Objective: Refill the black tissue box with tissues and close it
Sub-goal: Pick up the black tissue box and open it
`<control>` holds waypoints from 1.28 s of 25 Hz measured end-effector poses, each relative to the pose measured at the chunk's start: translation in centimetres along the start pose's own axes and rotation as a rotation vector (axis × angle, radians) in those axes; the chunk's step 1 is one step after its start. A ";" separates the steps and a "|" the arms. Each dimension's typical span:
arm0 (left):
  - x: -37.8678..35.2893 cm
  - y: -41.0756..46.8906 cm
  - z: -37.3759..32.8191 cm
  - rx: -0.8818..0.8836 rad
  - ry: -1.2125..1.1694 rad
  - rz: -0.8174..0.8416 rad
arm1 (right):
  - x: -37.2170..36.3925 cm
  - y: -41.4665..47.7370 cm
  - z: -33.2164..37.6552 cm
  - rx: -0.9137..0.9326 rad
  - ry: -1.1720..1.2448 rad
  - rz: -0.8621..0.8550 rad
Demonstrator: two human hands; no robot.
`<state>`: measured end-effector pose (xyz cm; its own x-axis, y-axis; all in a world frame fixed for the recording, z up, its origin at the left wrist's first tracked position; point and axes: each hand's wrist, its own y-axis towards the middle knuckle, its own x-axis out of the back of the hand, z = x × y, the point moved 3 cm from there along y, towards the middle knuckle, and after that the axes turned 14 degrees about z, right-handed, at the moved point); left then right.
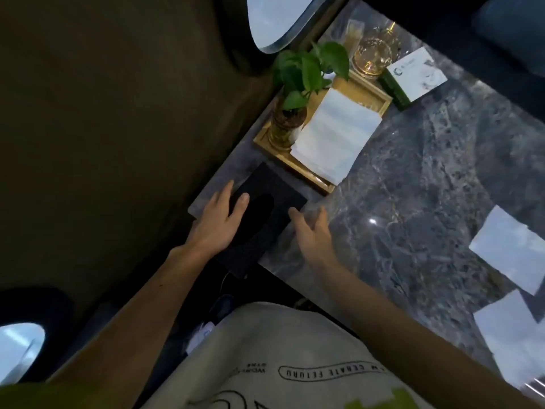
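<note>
The black tissue box (274, 187) lies at the near left corner of the marble table (413, 172), its oval slot facing up and dark inside. My left hand (218, 222) rests flat on the box's left side with straight fingers. My right hand (309, 231) is at the box's right edge, fingers relaxed, holding nothing. A stack of white tissues (336, 134) lies on a gold tray (374, 93) just beyond the box.
A green plant in a glass vase (295, 93) stands on the tray's left. A glass jar (373, 54) and a white-and-green carton (415, 75) sit farther back. Two white tissue sheets (507, 246) lie at the table's right. My lap is below the table edge.
</note>
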<state>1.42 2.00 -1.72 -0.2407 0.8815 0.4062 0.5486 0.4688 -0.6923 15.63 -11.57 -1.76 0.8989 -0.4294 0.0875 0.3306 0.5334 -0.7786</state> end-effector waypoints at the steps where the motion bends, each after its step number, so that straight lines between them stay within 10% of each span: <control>1: 0.0 0.3 0.3 0.011 -0.019 0.005 | -0.6 0.1 -0.1 -0.031 0.117 0.005; 18: 0.2 0.8 1.7 -0.026 -0.093 0.069 | -3.8 -0.6 0.1 -0.039 0.463 0.062; 32: -10.2 -1.2 -10.1 -0.186 -0.548 0.116 | 12.1 -6.2 -2.5 0.297 0.334 -0.048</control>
<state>11.34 -8.09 1.01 -0.5226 0.8499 -0.0679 0.7155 0.3939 -0.5770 23.70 -21.89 2.54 0.7545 -0.6446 -0.1236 0.4821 0.6720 -0.5622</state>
